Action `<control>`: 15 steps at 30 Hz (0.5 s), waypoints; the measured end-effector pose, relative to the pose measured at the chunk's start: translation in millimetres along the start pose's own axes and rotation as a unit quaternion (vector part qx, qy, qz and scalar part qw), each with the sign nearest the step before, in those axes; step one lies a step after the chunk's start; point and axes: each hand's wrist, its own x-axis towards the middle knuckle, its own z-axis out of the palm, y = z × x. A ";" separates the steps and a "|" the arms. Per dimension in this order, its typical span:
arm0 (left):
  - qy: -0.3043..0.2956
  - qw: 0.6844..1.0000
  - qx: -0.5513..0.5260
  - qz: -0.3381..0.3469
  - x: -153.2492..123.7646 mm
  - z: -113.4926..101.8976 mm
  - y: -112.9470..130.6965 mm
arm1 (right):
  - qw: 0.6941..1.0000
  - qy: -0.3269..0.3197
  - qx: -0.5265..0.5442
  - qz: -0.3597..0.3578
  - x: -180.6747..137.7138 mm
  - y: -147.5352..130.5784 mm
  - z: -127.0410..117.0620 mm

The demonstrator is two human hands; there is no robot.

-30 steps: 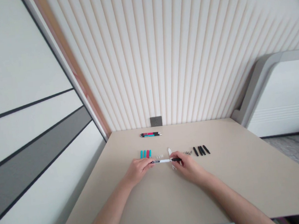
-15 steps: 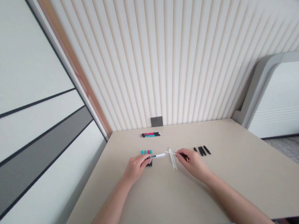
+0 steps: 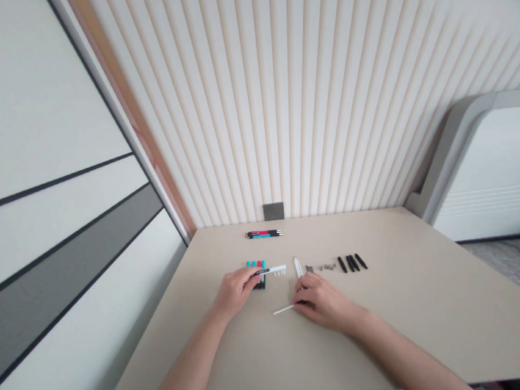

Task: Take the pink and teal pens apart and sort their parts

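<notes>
My left hand (image 3: 237, 292) grips a white and black pen body (image 3: 271, 270) by its black end, holding it just above the table. Right behind that hand, a row of teal and red pen parts (image 3: 255, 265) stands partly hidden, with something black below it. My right hand (image 3: 320, 302) rests low on the beige table (image 3: 392, 329) and pinches a thin white refill (image 3: 284, 309) that points left. Just beyond it lie white pen barrels (image 3: 298, 268), a small dark part (image 3: 309, 269), tiny metal pieces (image 3: 326, 267) and several black pen parts (image 3: 352, 263).
Assembled pens (image 3: 264, 234) lie together near the far table edge, below a grey wall socket (image 3: 273, 211). A slatted cream wall rises behind the table. A white panel stands at the right, with grey floor (image 3: 510, 266) beyond the table's right edge.
My right hand has moved nearer to me, drawing the thin white refill away from the white barrels. My left hand has shifted slightly, still holding the pen body.
</notes>
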 end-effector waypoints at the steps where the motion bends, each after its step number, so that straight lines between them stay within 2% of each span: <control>1: -0.005 1.000 0.000 0.001 0.6 -0.4 1.0 | 1.000 -0.006 -0.002 0.000 -0.1 -0.4 1.5; 5: -0.029 1.000 -0.001 -0.002 2.1 -1.2 4.4 | 1.000 0.000 -0.001 0.016 0.3 0.7 1.9; 11: -0.077 0.997 -0.004 0.003 1.6 -2.1 8.0 | 0.984 0.096 0.107 0.103 2.4 1.2 -2.6; 15: -0.103 0.994 -0.016 0.016 2.1 -2.8 13.0 | 0.981 0.076 0.155 0.091 4.6 -3.9 1.6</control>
